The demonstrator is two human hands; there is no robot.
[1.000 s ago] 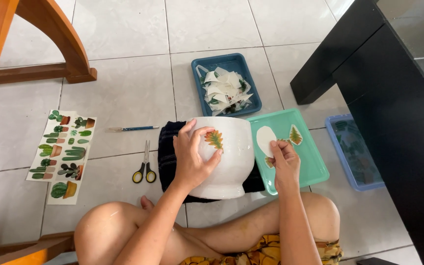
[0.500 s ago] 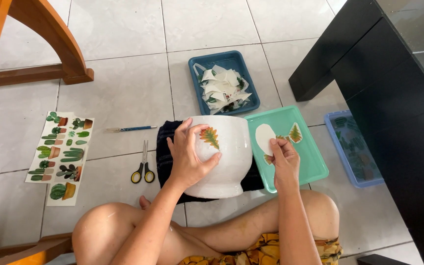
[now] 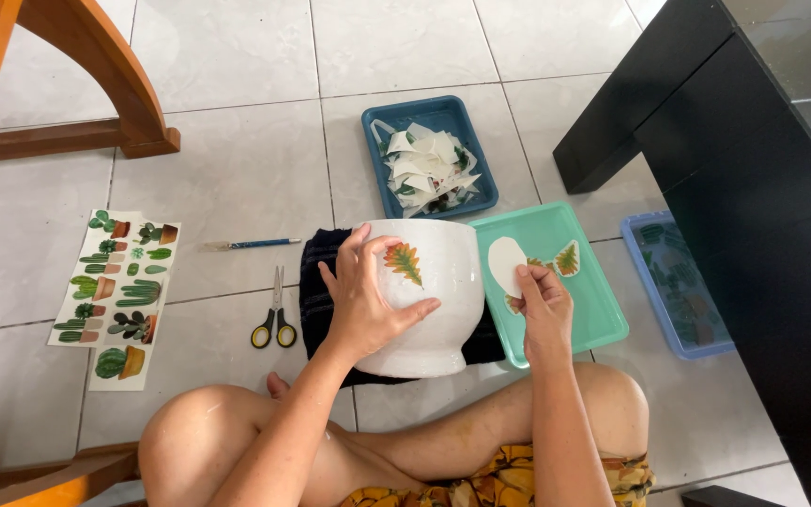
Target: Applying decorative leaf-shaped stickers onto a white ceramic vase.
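Setting: a person sits cross-legged on a pale tiled floor (image 3: 227,169), seen from the head camera.
Pot: a white rounded ceramic pot (image 3: 438,300) lies tilted on its side on a dark folded cloth (image 3: 316,282) in front of the knees, with an orange-and-green leaf sticker (image 3: 404,262) on its wall.
Left hand: the left hand (image 3: 363,300) lies spread open against the pot's side, fingers curved over the wall and thumb just below the sticker, steadying it.
Right hand: the right hand (image 3: 544,310) is over the mint-green plastic tray (image 3: 593,310), its fingertips pinched on the edge of a white oval backing paper (image 3: 505,265); a small leaf sticker (image 3: 567,258) lies just beside.
Behind: a dark blue tray (image 3: 382,188) holds white paper scraps (image 3: 427,164).
Left side: yellow-handled scissors (image 3: 274,314), a thin paintbrush (image 3: 251,244) and a cactus sticker sheet (image 3: 119,282) lie on the floor.
Right side: a light blue tray (image 3: 673,291) sits partly under black furniture (image 3: 753,188).
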